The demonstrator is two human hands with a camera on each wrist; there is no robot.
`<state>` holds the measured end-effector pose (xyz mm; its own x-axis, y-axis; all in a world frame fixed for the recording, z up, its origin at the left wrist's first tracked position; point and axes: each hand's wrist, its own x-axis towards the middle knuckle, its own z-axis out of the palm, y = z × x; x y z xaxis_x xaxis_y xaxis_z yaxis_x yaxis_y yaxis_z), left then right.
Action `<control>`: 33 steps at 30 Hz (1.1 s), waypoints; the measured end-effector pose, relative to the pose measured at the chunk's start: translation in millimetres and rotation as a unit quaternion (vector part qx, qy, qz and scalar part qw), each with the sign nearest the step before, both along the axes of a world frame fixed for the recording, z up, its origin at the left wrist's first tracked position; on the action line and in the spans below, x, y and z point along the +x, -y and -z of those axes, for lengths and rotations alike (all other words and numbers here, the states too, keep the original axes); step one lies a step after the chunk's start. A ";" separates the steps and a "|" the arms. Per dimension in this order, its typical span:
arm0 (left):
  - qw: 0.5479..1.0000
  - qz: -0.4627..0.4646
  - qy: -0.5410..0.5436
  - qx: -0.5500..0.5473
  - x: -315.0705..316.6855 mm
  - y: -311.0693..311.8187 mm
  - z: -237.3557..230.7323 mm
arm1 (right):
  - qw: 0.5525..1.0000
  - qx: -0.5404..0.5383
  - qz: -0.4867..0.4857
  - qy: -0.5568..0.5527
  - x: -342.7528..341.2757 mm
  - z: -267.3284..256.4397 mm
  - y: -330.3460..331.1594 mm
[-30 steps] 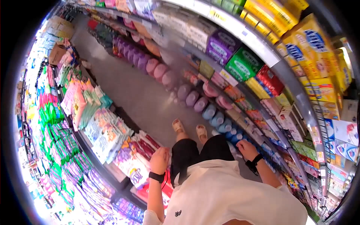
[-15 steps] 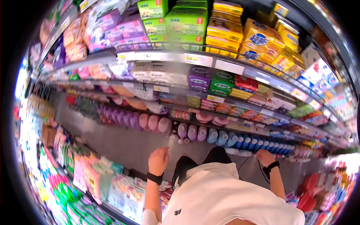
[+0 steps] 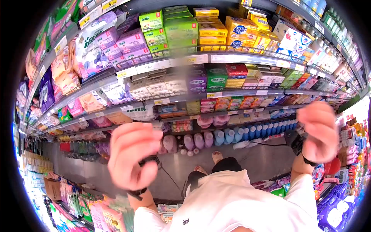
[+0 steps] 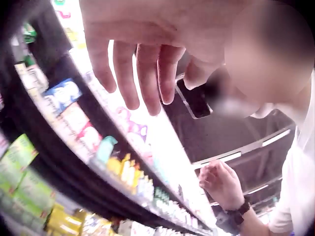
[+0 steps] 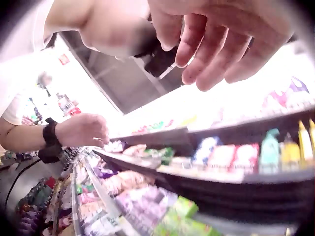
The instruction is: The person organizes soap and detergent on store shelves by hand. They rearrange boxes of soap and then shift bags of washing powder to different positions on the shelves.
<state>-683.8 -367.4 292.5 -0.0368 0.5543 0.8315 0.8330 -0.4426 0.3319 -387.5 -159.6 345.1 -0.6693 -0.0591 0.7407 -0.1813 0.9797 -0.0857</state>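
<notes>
Broadly, shelving: tiers of shelf (image 3: 247, 58) curve across the view, goods grouped by kind and colour with fronts turned outward, probably so shoppers can compare them at a glance.
Floor: grey floor (image 3: 168, 164) lies between the person and the lowest row.
Bottle row: blue bottles (image 3: 237, 135) and pink bottles (image 3: 169, 143) stand upright along the bottom, likely because full bottles are heavy and steadiest low down.
Boxed stacks: green boxes (image 3: 181, 33), purple packs (image 3: 133, 44) and yellow packs (image 3: 241, 31) sit piled behind a wire rail (image 3: 247, 50), which presumably stops them sliding off.
Left hand: the left hand (image 3: 133, 154) is raised before the shelves, fingers slack and slightly bent, thumb apart; it holds nothing and overlaps the bottom row by the pink bottles.
Right hand: the right hand (image 3: 319, 131), blurred, is well apart from the left, fingers loosely curved round nothing, nearest in view to the blue bottles; its true distance cannot be told.
Wristbands: a black band (image 4: 242, 209) circles the right wrist, another black band (image 5: 50, 132) the left.
</notes>
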 end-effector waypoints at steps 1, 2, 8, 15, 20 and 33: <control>0.998 0.019 -0.056 0.035 3.4 1.1 -18.5 | 0.996 0.073 -0.026 -0.046 -5.4 -10.5 6.3; 0.992 0.031 -0.107 0.062 4.2 5.5 -29.5 | 0.991 0.111 -0.047 -0.059 -8.7 -18.9 12.7; 0.941 0.016 -0.286 0.181 10.0 15.7 -61.2 | 0.971 0.202 -0.089 -0.092 -5.5 -35.4 25.6; 0.921 0.020 -0.346 0.181 16.3 15.4 -67.8 | 0.962 0.224 -0.112 -0.105 -3.9 -39.1 11.4; 0.913 0.006 -0.369 0.171 19.5 13.7 -71.7 | 0.958 0.225 -0.135 -0.119 -10.4 -39.0 -4.7; 0.909 0.006 -0.395 0.132 13.2 5.2 -94.1 | 0.961 0.163 -0.169 -0.145 -23.3 -34.6 -38.9</control>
